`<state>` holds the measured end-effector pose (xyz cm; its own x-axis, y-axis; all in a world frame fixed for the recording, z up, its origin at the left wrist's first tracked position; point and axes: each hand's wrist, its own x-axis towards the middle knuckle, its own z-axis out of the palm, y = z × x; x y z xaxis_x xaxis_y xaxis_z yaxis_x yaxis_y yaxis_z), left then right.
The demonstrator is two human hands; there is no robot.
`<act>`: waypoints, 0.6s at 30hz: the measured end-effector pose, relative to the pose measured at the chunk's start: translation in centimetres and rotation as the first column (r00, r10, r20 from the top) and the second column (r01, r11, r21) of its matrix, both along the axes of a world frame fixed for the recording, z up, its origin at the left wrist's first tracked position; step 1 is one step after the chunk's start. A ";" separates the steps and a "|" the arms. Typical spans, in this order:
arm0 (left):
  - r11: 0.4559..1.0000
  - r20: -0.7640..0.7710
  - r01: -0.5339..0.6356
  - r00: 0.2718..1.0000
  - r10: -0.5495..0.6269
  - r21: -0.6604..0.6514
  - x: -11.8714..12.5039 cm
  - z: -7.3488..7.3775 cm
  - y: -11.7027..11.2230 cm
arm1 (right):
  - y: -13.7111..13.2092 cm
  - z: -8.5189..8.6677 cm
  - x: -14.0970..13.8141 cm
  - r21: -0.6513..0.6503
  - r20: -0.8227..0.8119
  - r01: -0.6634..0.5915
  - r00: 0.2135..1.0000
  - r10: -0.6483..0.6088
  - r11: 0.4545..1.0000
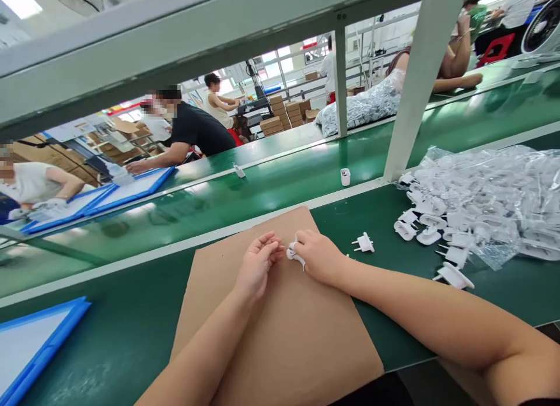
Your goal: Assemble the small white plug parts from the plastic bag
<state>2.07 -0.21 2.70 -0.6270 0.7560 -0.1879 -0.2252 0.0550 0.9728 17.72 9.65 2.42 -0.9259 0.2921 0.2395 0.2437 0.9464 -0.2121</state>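
My right hand (pixel 318 255) is closed round a small white plastic plug part (pixel 294 252), which sticks out to the left of the fingers. Just left of it, my left hand (pixel 259 265) hovers with its fingers loosely bent and somewhat apart; I see nothing in it. Both hands are above a brown cardboard sheet (pixel 280 336) on the green bench. A loose white plug piece with pins (pixel 364 242) lies to the right of my right hand.
A clear bag of white plug parts (pixel 494 190) spills at the right. Beyond a pale rail runs a green conveyor (pixel 289 167) carrying a white charger housing (pixel 345 177). A blue-edged tray (pixel 39 342) sits at left. A slanted metal post (pixel 424 79) stands ahead; people work beyond.
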 end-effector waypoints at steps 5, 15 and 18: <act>0.993 -0.372 0.077 0.922 -0.104 -0.086 -2.4 3.4 4.9 | -0.5 0.0 0.2 0.000 0.028 -0.051 0.998 0.051 0.999; 0.806 -0.824 0.209 -0.278 -0.494 -0.554 0.4 4.1 20.7 | 0.1 0.1 0.2 -0.016 0.037 -0.180 0.983 0.181 0.983; 0.753 -0.731 0.171 -0.446 -0.516 -0.636 0.5 2.8 23.3 | 0.2 0.1 0.1 0.022 0.014 -0.208 0.978 0.207 0.978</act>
<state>2.56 23.05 5.55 0.2438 0.9695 0.0246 0.9645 -0.2398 -0.1109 17.83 9.83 2.57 -0.9684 0.0879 0.2333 0.0438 0.9812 -0.1879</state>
